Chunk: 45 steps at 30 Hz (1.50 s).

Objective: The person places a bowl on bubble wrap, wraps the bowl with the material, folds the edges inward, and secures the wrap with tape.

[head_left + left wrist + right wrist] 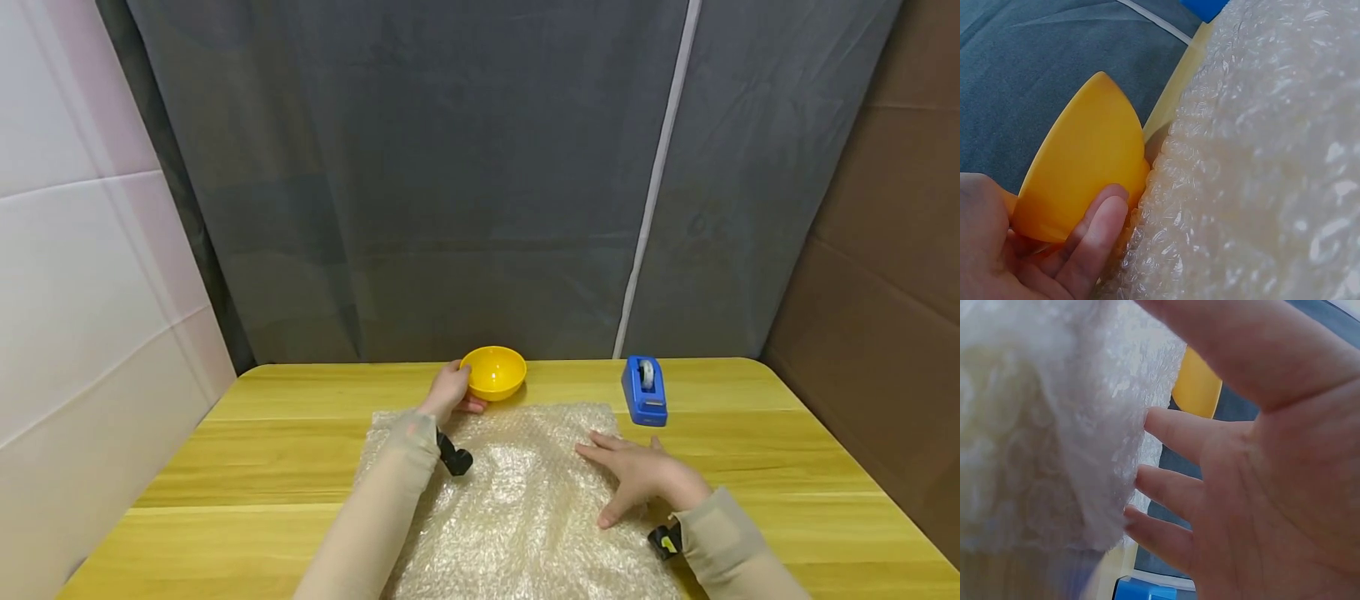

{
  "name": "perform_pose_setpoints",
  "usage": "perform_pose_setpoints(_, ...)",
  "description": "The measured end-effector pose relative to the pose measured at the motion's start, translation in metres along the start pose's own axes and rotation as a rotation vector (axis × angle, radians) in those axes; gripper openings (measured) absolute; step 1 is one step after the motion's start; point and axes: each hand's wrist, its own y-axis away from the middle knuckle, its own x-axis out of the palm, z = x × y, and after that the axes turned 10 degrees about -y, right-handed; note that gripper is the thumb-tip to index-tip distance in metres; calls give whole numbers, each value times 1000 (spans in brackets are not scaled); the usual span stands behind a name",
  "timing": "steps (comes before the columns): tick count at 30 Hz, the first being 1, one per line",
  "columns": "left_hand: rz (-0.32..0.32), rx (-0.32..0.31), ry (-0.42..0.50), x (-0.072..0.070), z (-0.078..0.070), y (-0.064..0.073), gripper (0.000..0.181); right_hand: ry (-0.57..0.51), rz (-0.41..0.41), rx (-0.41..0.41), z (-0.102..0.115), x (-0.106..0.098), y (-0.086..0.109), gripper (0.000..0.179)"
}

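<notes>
A yellow bowl [493, 375] is at the far side of the table, just beyond the bubble wrap [517, 500]. My left hand [448, 390] grips its left side, thumb at the rim and fingers under the wall. In the left wrist view the bowl [1085, 156] shows its outer side, with fingertips against it. My right hand [641, 475] is spread over the right part of the bubble wrap. Its fingertips lie at the sheet's surface in the right wrist view, where the fingers [1175, 434] are straight and apart.
A blue tape dispenser [645, 392] with a roll of tape stands at the back right, beyond my right hand. The wooden table [247, 467] extends to both sides of the wrap. A grey curtain [480, 183] hangs behind its far edge.
</notes>
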Motion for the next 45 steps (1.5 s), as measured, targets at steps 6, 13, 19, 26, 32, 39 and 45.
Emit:
perform_pose_setpoints(6, -8, 16, -2, -1, -1, 2, 48, -5, 12, -7, 1, 0, -2, 106)
perform_pose_setpoints(13, 3, 82, -13, -5, -11, 10, 43, -32, 18, -25, -2, 0, -6, 106)
perform_pose_setpoints(19, 38, 118, -54, -7, -22, 19, 43, -28, 11, -35, -5, -5, -10, 106)
perform_pose_setpoints(26, 113, 169, -87, -7, -27, 38, 45, -12, 16, -34, -11, -11, -15, 106)
perform_pose_setpoints(32, 180, 194, -113, -9, -20, 58, 45, -14, 18, -38, -16, -12, -18, 107)
perform_pose_setpoints(39, 285, 203, -84, -9, -11, 75, 45, -13, 16, -30, -15, -13, -18, 106)
perform_pose_setpoints(45, 332, 210, -99, -10, -3, 87, 47, -17, 16, -31, -14, -14, -18, 106)
